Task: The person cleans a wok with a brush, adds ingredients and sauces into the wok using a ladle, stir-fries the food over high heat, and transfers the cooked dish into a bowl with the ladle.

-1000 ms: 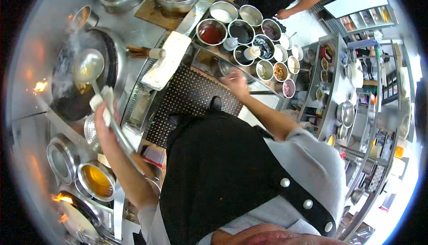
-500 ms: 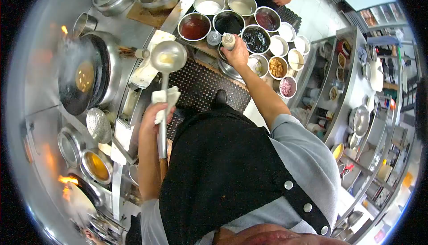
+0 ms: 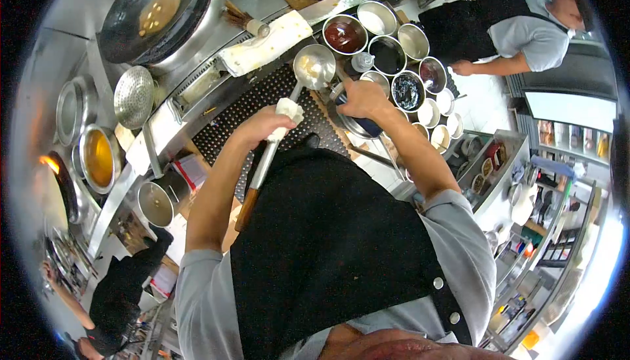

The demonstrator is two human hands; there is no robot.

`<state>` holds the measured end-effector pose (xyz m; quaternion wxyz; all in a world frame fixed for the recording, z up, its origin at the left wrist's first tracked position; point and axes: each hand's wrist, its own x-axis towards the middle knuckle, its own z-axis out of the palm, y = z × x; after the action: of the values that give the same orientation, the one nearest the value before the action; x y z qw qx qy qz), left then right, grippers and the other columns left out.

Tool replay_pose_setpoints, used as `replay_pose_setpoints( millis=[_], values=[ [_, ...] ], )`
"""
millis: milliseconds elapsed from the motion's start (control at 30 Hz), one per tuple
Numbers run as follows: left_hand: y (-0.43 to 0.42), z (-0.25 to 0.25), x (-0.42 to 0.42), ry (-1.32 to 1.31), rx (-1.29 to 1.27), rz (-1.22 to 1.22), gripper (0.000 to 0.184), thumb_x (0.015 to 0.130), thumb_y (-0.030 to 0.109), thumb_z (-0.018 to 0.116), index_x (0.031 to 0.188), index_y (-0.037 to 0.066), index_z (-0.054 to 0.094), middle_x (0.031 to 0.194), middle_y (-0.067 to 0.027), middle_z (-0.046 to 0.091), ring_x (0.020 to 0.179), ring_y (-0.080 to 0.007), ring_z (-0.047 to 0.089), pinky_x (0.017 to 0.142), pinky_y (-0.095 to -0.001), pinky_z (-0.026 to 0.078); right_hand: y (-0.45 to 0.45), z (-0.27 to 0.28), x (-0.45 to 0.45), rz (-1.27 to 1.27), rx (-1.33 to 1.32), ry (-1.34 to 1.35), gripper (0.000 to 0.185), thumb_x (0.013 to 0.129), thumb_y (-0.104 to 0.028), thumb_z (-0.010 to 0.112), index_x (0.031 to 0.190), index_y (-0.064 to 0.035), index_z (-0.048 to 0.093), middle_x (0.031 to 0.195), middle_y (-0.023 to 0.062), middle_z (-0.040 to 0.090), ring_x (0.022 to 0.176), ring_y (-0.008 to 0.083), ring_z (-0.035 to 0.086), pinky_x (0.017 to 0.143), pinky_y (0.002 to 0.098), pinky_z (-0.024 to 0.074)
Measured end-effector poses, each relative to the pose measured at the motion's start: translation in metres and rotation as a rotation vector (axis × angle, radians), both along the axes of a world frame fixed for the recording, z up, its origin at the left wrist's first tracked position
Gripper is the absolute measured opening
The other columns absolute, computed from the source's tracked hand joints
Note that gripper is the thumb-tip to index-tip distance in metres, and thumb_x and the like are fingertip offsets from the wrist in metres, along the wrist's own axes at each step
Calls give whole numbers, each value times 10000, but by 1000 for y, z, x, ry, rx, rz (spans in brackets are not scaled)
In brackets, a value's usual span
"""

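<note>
In my left hand (image 3: 259, 126) is the long handle of a ladle (image 3: 314, 66), with a folded white cloth (image 3: 289, 111) between palm and metal. A little pale yellowish matter lies in the ladle's bowl, which faces up. My right hand (image 3: 365, 103) is closed around a dark blue bottle (image 3: 370, 128) beside the ladle's bowl; fingers hide most of the bottle, including its tip. Behind that hand stand a clear-capped bottle (image 3: 361, 62) and metal pots of sauce, among them a red one (image 3: 345, 34) and a black one (image 3: 408, 91).
A wok (image 3: 118, 32) with brown liquid sits at the upper left, near a brush (image 3: 257, 28) and a white cloth (image 3: 266, 43). A perforated skimmer (image 3: 134, 97) and a pot of yellow oil (image 3: 98, 157) are at left. Co-workers stand at upper right (image 3: 531, 25) and lower left (image 3: 118, 301).
The view has swung, shifting the wok up and the pots right. My right hand has tipped the bottle and come close to the ladle's bowl. The left hand still holds the ladle.
</note>
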<state>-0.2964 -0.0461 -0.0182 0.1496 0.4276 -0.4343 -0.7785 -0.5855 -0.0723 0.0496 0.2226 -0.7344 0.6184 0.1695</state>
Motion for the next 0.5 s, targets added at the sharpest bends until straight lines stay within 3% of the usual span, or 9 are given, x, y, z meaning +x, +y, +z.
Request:
replay_pose_setpoints(
  millis=[100,333,500],
  values=[
    [5,3,3,-36,45,-7,311,813,209,737,1067,31,710,915,-18,697,798,-121,625,723,-285,493,-1,-9,14,1,72,57,519,762,-379,743,1087,22,692,1073,239,728,1039,358,711,890,463,571],
    [4,-26,19,37,60,-6,272,822,208,727,1026,32,695,844,-13,683,713,-113,622,652,-267,484,9,-13,22,-61,33,63,535,771,-386,737,1113,19,671,1075,241,728,1026,356,716,880,467,569],
    [-13,-20,35,75,111,-55,233,799,221,735,934,33,712,801,-35,681,686,-121,620,624,-273,476,32,-25,21,-147,-142,-34,559,749,-429,750,1085,3,634,973,256,726,919,410,718,819,505,566]
  ],
)
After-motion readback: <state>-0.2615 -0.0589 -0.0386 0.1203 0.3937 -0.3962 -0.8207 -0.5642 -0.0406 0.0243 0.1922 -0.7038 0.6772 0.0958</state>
